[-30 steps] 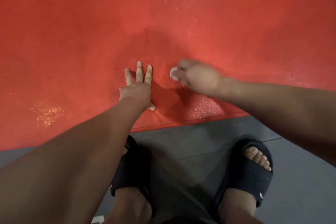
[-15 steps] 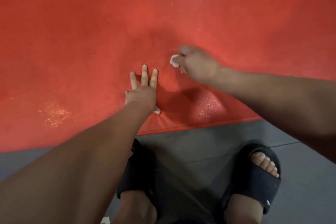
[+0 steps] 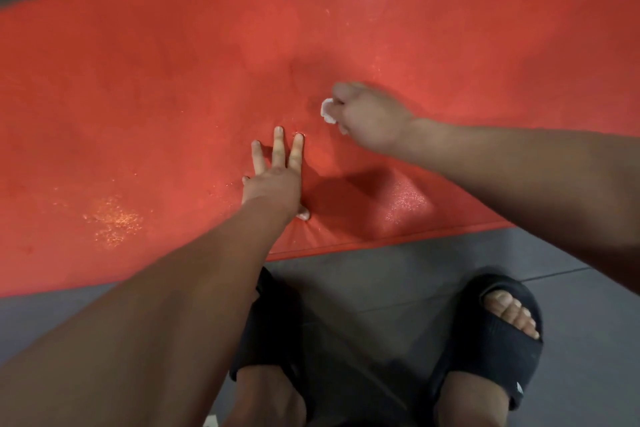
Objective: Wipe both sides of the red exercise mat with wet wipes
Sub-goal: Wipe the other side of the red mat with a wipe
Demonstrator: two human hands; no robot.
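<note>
left hand (image 3: 273,184) flat on mat (image 3: 138,97), right hand (image 3: 372,118) just beyond, wipe (image 3: 326,110) between

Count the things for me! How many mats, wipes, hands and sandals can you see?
red mat: 1
white wipe: 1
hands: 2, the left hand flat on the mat and the right hand holding the wipe
black sandals: 2, the left sandal and the right sandal
Total: 6
</note>
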